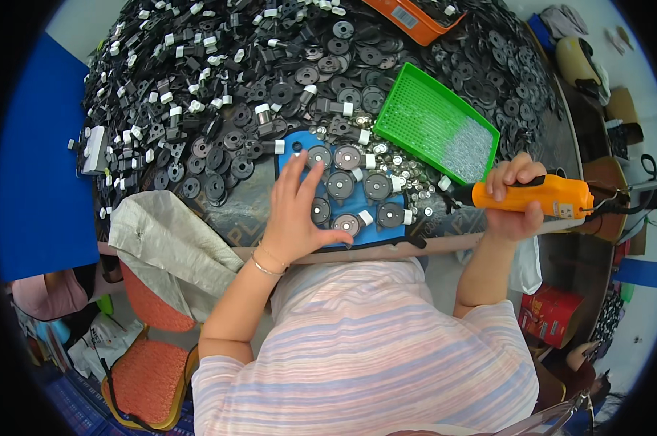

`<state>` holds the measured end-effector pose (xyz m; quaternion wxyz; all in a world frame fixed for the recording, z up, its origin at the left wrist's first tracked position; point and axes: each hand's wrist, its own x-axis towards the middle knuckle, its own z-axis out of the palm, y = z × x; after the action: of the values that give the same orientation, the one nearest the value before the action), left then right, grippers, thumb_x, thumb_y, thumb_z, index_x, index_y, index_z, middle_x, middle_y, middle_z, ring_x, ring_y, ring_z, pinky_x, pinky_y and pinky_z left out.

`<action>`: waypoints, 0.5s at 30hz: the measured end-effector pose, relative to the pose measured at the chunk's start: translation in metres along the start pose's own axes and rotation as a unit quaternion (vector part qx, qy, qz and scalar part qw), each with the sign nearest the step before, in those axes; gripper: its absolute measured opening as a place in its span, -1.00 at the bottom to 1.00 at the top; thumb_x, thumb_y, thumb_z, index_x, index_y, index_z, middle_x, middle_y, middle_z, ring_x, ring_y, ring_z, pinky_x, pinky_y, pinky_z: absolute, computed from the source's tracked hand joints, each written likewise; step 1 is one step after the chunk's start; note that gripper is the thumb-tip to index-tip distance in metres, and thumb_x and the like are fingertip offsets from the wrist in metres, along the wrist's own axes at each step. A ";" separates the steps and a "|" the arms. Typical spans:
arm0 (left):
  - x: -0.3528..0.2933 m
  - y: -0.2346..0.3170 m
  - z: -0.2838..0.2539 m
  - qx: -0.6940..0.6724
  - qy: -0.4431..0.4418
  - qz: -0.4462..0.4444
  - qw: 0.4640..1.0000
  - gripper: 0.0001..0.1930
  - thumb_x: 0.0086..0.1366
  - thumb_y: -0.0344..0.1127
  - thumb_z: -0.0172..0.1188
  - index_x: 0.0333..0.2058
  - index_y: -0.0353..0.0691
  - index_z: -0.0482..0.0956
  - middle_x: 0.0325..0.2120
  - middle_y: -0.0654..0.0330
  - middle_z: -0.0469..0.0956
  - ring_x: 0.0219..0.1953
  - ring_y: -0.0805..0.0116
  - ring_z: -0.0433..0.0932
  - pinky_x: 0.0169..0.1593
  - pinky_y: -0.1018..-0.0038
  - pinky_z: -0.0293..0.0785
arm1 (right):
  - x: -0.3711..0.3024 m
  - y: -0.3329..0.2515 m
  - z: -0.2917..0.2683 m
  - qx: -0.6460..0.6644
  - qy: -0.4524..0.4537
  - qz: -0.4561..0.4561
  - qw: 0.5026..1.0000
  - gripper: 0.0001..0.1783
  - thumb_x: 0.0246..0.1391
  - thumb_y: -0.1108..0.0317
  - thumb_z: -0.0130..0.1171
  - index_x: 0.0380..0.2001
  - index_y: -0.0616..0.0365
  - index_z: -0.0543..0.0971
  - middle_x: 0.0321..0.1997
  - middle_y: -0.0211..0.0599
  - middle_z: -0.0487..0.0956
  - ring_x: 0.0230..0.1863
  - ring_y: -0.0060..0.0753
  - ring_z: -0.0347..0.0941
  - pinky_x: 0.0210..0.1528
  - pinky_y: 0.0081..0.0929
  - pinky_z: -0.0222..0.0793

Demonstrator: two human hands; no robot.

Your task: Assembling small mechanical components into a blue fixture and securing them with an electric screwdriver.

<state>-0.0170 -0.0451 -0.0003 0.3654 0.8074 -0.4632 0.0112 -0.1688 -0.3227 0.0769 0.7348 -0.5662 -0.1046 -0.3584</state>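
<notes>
My left hand point(288, 218) hovers over or rests at the left side of a blue mat point(375, 237), its fingers and thumb spread apart around the nearest parts. Whether the fingertips touch them I cannot tell. On the mat sit several round black parts point(341, 186) with white end pieces, arranged in rows. My right hand point(508, 224) is wrapped around an orange electric screwdriver point(564, 195), whose dark tip points left, just right of the mat. Small shiny metal pieces point(415, 190) lie loose between the mat and the screwdriver tip.
A green perforated tray point(415, 153) holding small silvery screws point(468, 151) lies beyond the screwdriver. Heaped black parts point(219, 80) cover the far table, with an orange bin point(404, 20) among them. Grey cloth point(168, 232) drapes over a chair point(150, 378) at left.
</notes>
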 end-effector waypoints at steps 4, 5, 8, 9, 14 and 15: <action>0.023 -0.008 0.011 0.025 -0.033 -0.006 0.999 0.17 -0.41 0.35 0.41 0.20 -0.14 0.23 0.24 -0.14 0.07 0.26 -0.24 0.04 0.22 -0.01 0.03 | -0.011 -0.009 -0.007 -0.004 -0.014 0.031 0.999 -0.50 -0.02 0.03 0.25 -0.24 0.25 0.39 -0.31 -0.21 0.34 -0.48 -0.45 0.36 -0.40 -0.53 0.30; 0.028 -0.007 0.013 0.041 -0.058 -0.013 0.997 0.15 -0.40 0.36 0.40 0.20 -0.09 0.25 0.24 -0.14 0.07 0.27 -0.25 0.03 0.23 -0.04 0.01 | -0.014 -0.012 -0.007 -0.008 -0.014 0.053 0.998 -0.48 -0.04 0.03 0.28 -0.24 0.26 0.40 -0.31 -0.21 0.34 -0.49 -0.45 0.37 -0.41 -0.53 0.31; 0.030 0.002 0.016 0.090 -0.105 -0.008 0.990 0.08 -0.37 0.37 0.38 0.18 0.01 0.30 0.23 -0.12 0.09 0.27 -0.24 0.02 0.22 -0.10 -0.05 | -0.023 -0.016 -0.010 -0.025 -0.001 0.078 0.997 -0.44 -0.08 0.02 0.33 -0.23 0.27 0.40 -0.31 -0.21 0.35 -0.48 -0.44 0.38 -0.42 -0.52 0.33; 0.030 0.005 0.016 0.074 -0.099 -0.014 0.992 -0.01 -0.34 0.34 0.39 0.12 -0.01 0.39 0.22 -0.10 0.11 0.27 -0.21 0.03 0.22 -0.09 -0.04 | -0.026 -0.017 -0.012 -0.040 0.011 0.083 0.996 -0.43 -0.10 0.03 0.35 -0.23 0.27 0.40 -0.31 -0.21 0.36 -0.47 -0.44 0.39 -0.42 -0.52 0.34; 0.038 0.002 0.008 0.013 -0.039 -0.039 0.998 -0.34 -0.14 0.12 0.39 -0.08 -0.14 0.53 0.09 -0.03 0.31 0.19 -0.09 0.20 0.18 0.03 0.09 | -0.034 -0.022 -0.018 -0.017 0.038 0.082 0.996 -0.43 -0.11 0.04 0.36 -0.23 0.28 0.40 -0.31 -0.20 0.37 -0.46 -0.44 0.39 -0.41 -0.53 0.34; 0.047 -0.002 0.008 -0.035 -0.024 -0.063 0.997 -0.40 -0.08 0.06 0.38 -0.11 -0.18 0.52 0.05 -0.02 0.37 0.15 -0.05 0.27 0.16 0.08 0.13 | -0.035 -0.023 -0.017 -0.010 0.049 0.085 0.995 -0.43 -0.11 0.05 0.36 -0.24 0.28 0.40 -0.31 -0.20 0.37 -0.46 -0.44 0.39 -0.40 -0.53 0.34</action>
<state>0.0088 -0.0844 0.0093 0.3824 0.8219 -0.4196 -0.0474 -0.2127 -0.3262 0.0690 0.7610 -0.5623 -0.0166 -0.3231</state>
